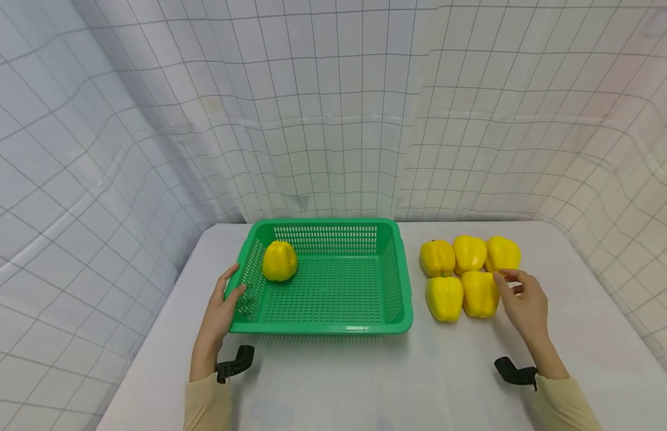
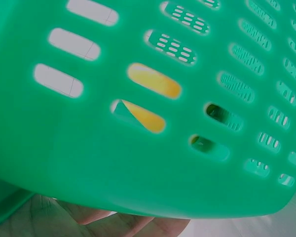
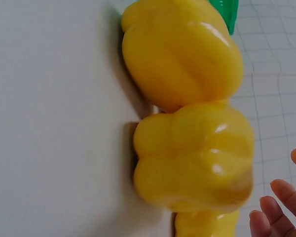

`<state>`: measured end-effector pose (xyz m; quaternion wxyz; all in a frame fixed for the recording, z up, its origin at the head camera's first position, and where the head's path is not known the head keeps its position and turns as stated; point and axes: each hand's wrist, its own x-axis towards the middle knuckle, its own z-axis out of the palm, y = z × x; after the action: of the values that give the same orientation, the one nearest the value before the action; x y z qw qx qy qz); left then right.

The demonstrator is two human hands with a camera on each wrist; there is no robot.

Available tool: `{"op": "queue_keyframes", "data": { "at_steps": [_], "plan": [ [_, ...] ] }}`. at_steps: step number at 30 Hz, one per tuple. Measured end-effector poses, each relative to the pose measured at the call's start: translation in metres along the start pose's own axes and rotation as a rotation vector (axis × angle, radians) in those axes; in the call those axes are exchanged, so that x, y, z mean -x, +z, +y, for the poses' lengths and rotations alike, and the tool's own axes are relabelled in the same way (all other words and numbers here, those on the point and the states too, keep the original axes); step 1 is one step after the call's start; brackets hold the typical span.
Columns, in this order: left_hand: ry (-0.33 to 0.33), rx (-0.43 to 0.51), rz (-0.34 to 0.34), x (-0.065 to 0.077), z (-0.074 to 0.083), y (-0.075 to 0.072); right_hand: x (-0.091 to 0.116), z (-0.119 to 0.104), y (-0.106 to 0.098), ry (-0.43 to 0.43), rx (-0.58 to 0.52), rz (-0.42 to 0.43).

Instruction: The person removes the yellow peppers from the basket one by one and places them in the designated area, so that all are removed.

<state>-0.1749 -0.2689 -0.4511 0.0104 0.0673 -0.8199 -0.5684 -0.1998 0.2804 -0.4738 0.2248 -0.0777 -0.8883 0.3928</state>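
Note:
My left hand (image 1: 219, 312) holds the left rim of a green plastic basket (image 1: 322, 328), thumb over the rim and fingers along the outside. In the left wrist view, fingers (image 2: 123, 224) show below the slotted basket wall. Inside the basket, near its left wall, is a yellow bell pepper (image 1: 280, 261). My right hand (image 1: 529, 304) hovers at the right side of the front right pepper (image 1: 480, 294) in a group of several yellow bell peppers. The right wrist view shows its fingertips (image 3: 272, 210) spread beside a pepper (image 3: 195, 155), with nothing held.
The other peppers lie close together in two rows right of the basket, among them a front left one (image 1: 445, 299) and a back right one (image 1: 502, 254). A white table (image 1: 333, 383) carries everything. Grid-patterned white curtains (image 1: 333, 120) enclose the back and sides.

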Motion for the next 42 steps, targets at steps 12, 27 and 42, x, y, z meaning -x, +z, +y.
{"op": "queue_keyframes", "data": {
  "at_steps": [12, 27, 42],
  "plan": [
    [-0.018, 0.014, 0.008, 0.001, -0.002, -0.001, -0.017, -0.068, 0.010, -0.338, -0.098, -0.113],
    [-0.005, -0.002, 0.009, 0.002, -0.002, -0.002, -0.029, -0.162, 0.051, -0.604, -0.068, -0.440],
    [-0.010, 0.005, 0.015, 0.002, -0.002, 0.000, -0.032, -0.229, 0.115, -0.711, 0.005, -0.807]
  ]
}}
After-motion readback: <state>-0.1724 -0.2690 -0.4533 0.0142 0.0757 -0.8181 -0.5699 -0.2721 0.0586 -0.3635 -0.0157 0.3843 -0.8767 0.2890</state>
